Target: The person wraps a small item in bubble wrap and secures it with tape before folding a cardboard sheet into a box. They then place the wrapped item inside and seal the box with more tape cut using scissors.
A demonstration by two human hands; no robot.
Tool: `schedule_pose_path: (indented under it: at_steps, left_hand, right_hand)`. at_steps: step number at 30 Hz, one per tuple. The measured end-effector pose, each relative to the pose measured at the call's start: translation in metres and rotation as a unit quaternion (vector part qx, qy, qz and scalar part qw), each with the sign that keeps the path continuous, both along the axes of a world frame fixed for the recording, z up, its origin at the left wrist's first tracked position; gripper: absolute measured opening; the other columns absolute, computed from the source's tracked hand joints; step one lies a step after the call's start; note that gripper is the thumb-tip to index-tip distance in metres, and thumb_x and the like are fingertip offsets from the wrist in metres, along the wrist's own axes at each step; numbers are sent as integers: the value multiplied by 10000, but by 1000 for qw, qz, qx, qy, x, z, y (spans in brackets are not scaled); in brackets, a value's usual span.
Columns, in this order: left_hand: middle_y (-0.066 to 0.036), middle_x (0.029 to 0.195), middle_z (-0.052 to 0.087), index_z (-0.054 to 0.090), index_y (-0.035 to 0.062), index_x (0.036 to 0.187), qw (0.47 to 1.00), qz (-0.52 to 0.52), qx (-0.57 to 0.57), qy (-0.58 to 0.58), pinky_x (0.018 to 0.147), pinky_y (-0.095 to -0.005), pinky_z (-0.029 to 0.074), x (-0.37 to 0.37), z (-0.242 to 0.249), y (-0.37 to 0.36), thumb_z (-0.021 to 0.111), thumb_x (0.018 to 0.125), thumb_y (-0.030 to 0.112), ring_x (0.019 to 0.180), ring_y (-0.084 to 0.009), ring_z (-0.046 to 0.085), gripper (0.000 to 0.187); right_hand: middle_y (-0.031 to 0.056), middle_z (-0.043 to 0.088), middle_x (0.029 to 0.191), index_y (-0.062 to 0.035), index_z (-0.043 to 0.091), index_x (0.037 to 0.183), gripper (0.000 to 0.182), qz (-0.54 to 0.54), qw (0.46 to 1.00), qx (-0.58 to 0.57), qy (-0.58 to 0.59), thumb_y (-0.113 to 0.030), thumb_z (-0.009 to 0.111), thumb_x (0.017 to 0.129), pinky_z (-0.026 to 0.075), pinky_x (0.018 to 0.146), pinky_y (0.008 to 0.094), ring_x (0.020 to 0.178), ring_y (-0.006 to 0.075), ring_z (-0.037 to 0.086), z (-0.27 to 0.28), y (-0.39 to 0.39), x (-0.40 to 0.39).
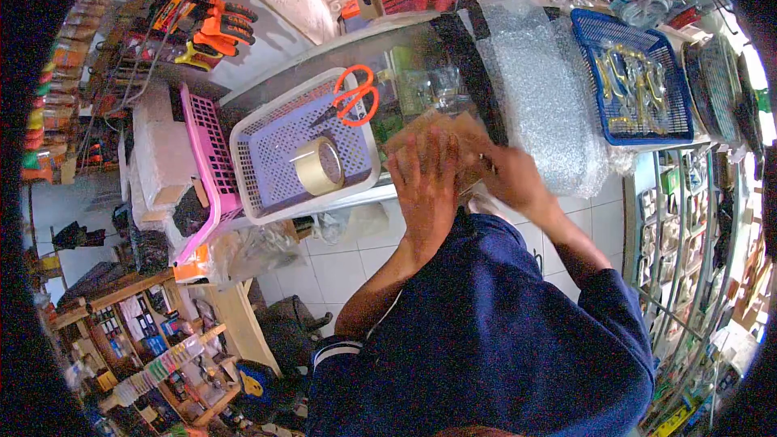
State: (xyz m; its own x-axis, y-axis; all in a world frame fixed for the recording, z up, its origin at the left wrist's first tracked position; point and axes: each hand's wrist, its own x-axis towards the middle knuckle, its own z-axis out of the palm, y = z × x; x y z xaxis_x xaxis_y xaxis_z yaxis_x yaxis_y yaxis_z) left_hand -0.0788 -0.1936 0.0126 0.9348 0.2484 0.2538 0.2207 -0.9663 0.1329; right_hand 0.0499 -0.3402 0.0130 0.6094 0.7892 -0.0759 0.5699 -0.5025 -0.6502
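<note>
Both my hands rest on a small tan, tape-wrapped parcel (453, 128) at the near edge of a glass counter (388, 57). My left hand (425, 186) lies flat over the parcel's left side with fingers spread. My right hand (510, 174) presses on its right side, fingers curled against it. Most of the parcel is hidden under the hands.
A pale basket (279, 142) to the left holds a roll of tan tape (318, 166) and orange-handled scissors (354, 95). A pink basket (209, 162) stands beside it. Bubble wrap (542, 89) and a blue basket of metal parts (635, 81) lie to the right.
</note>
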Motion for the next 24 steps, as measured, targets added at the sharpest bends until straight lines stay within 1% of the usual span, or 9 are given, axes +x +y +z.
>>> schedule_pose_path:
  at_steps: [1,4,9,15,17,18,20,21,24]
  left_hand:
    - [-121,1658,297,443,165,1536,1000,0,-9,-7,1180,-692,177,0,0,-1,701,870,215,1524,-424,230,716]
    - [-124,1658,296,425,177,1548,999,4,-29,-21,1176,-690,184,0,5,-2,685,881,199,1518,-426,241,716]
    - [-119,1643,326,398,243,1567,1000,7,-12,-15,1168,-677,204,2,9,-1,661,889,191,1464,-416,325,729]
    - [-109,1624,357,427,258,1551,999,6,-38,-19,1168,-666,201,6,11,1,633,894,198,1424,-407,364,691]
    - [-104,1619,365,446,250,1539,1000,2,-1,4,1170,-662,195,7,15,1,626,900,180,1429,-406,356,668]
    - [-102,1617,369,456,247,1533,1000,2,18,16,1171,-660,192,5,18,0,622,903,171,1431,-406,352,657]
    - [-107,1613,372,471,239,1523,999,4,34,20,1166,-657,197,3,13,-1,619,900,152,1434,-406,345,646]
    - [-110,1611,373,479,234,1518,999,5,42,21,1163,-656,200,4,12,-2,618,899,142,1436,-407,342,641]
    - [-129,1604,376,481,230,1514,997,-4,58,51,1138,-654,229,6,21,-1,637,886,150,1435,-404,347,652]
  right_hand:
    - [228,713,957,-164,551,1443,442,18,997,-71,-37,-231,614,1011,568,711,415,807,193,715,-2,-4,-7]
    - [235,697,871,-156,570,1436,441,-42,999,9,21,-203,638,1003,563,672,379,753,156,697,-3,1,-18]
    - [125,713,847,-82,578,1426,446,-131,947,252,148,-206,656,1004,496,618,303,688,75,561,-11,21,-32]
    - [20,697,866,-30,599,1392,427,-168,897,293,285,-233,644,1019,434,558,255,665,41,493,8,19,-35]
    - [61,681,1028,-26,595,1378,398,-174,878,314,316,-200,628,1022,437,722,289,847,89,520,14,22,-37]
    - [107,665,1181,-23,585,1372,377,-172,867,328,334,-161,612,1023,440,892,325,1030,140,545,15,24,-39]
    - [171,662,1302,-36,570,1373,364,-160,878,320,318,-165,583,1033,460,1044,377,1193,218,600,8,22,-38]
    - [188,675,1270,-52,566,1379,371,-150,900,295,284,-206,571,1041,477,1026,392,1172,246,628,-5,20,-38]
    - [161,691,955,-46,622,1328,381,-173,930,253,204,-301,577,1048,509,758,367,841,178,625,-29,20,-39]
